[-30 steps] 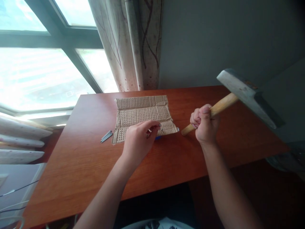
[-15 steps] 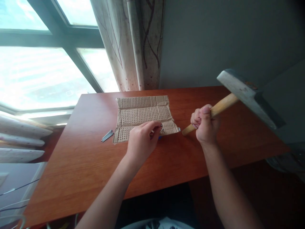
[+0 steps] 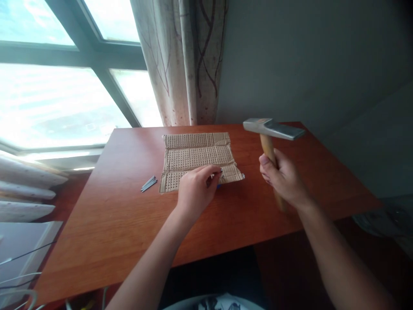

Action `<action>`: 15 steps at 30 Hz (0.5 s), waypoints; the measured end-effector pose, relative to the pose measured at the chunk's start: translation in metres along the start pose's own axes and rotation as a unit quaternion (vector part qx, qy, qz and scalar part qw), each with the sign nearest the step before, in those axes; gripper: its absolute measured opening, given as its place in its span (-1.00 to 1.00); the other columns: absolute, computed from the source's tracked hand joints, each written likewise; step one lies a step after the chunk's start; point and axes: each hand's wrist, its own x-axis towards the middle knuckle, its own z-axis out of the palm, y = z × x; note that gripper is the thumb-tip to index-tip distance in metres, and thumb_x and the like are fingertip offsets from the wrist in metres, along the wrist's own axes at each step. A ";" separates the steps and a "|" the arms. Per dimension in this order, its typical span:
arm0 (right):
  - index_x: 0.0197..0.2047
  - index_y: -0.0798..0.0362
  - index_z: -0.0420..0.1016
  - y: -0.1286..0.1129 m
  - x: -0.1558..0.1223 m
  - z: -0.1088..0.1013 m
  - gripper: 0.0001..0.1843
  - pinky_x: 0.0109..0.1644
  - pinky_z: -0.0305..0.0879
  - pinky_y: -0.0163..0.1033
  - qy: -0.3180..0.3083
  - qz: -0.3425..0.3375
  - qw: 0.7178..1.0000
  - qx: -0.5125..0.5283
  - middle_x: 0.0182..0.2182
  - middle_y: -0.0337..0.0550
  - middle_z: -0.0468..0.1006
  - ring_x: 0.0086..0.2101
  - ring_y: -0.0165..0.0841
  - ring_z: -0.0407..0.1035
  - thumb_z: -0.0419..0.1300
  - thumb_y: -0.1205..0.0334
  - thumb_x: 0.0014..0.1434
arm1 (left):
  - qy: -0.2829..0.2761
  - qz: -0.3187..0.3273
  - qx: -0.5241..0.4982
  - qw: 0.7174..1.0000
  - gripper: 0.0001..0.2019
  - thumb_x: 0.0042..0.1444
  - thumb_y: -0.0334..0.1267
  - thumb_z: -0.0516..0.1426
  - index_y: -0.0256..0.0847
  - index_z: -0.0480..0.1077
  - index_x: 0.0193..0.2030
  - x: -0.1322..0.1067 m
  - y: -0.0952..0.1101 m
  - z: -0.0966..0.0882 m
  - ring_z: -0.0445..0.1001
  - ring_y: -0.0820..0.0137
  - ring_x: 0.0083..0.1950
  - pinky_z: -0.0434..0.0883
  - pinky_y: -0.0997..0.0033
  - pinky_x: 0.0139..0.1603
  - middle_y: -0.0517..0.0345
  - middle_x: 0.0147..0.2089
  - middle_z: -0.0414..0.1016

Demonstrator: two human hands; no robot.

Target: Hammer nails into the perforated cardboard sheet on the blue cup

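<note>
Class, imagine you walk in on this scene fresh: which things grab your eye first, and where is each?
The hammer, gripped by its wooden handle in the right hand, stands head-up over the right side of the red-brown table. At the middle, the left hand pinches its fingertips together at the near edge of a hole-dotted cardboard sheet, with loose nails lying left of it.

You're in home room: polished wooden desk [image 3: 129, 215] set against plain grey wall [image 3: 290, 56], branch-patterned curtain [image 3: 180, 64] hanging behind desk's far edge, large window [image 3: 58, 99] left of desk, daylight pouring in.
</note>
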 end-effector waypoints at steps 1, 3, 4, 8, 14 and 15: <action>-0.38 -0.01 0.22 -0.005 -0.004 -0.006 -0.58 -0.61 0.03 -0.36 -0.027 0.008 0.998 -0.054 -0.59 -0.37 0.23 -0.63 -0.51 0.12 0.14 -0.16 0.28 | -0.001 0.000 -0.002 1.000 -0.92 0.19 -0.33 0.18 -0.17 0.53 -0.27 0.000 -0.001 0.001 0.47 0.49 -0.44 0.30 0.51 -0.43 0.22 -0.36 0.61; -0.40 0.00 0.25 -0.019 -0.009 -0.017 -0.58 -0.55 0.04 -0.34 -0.079 0.015 0.982 -0.174 -0.59 -0.35 0.26 -0.60 -0.48 0.16 0.11 -0.15 0.30 | -0.003 0.000 -0.004 1.000 -0.92 0.20 -0.33 0.18 -0.17 0.53 -0.27 -0.001 -0.002 0.002 0.47 0.49 -0.43 0.30 0.51 -0.41 0.22 -0.35 0.61; -0.42 0.01 0.24 -0.027 -0.010 -0.021 -0.56 -0.53 0.03 -0.32 -0.094 0.013 0.969 -0.227 -0.60 -0.35 0.24 -0.60 -0.48 0.15 0.09 -0.15 0.31 | -0.004 0.000 -0.005 1.000 -0.92 0.20 -0.33 0.18 -0.16 0.53 -0.27 -0.001 -0.003 0.002 0.47 0.49 -0.43 0.30 0.51 -0.40 0.22 -0.35 0.61; -0.46 0.00 0.24 -0.057 -0.010 -0.029 -0.53 -0.51 -0.03 -0.29 -0.149 -0.002 0.924 -0.353 -0.64 -0.35 0.22 -0.60 -0.46 0.13 0.02 -0.15 0.34 | -0.008 -0.004 -0.004 1.000 -0.90 0.21 -0.33 0.17 -0.16 0.54 -0.27 -0.002 -0.004 0.003 0.46 0.47 -0.42 0.29 0.49 -0.38 0.22 -0.35 0.61; -0.48 -0.01 0.21 -0.079 -0.013 -0.023 -0.52 -0.50 0.00 -0.27 -0.192 -0.003 0.909 -0.370 -0.62 -0.31 0.31 -0.60 -0.44 0.19 -0.02 -0.15 0.36 | -0.015 -0.017 0.003 1.000 -0.90 0.21 -0.32 0.17 -0.14 0.55 -0.24 -0.002 -0.003 0.003 0.48 0.45 -0.40 0.28 0.47 -0.37 0.20 -0.32 0.63; -0.48 -0.01 0.22 -0.079 -0.013 -0.021 -0.52 -0.50 0.01 -0.27 -0.195 0.000 0.910 -0.366 -0.62 -0.31 0.32 -0.59 -0.43 0.20 -0.03 -0.14 0.36 | -0.017 -0.018 0.004 1.000 -0.90 0.21 -0.32 0.17 -0.14 0.55 -0.24 -0.002 -0.003 0.003 0.48 0.45 -0.40 0.27 0.47 -0.37 0.20 -0.32 0.63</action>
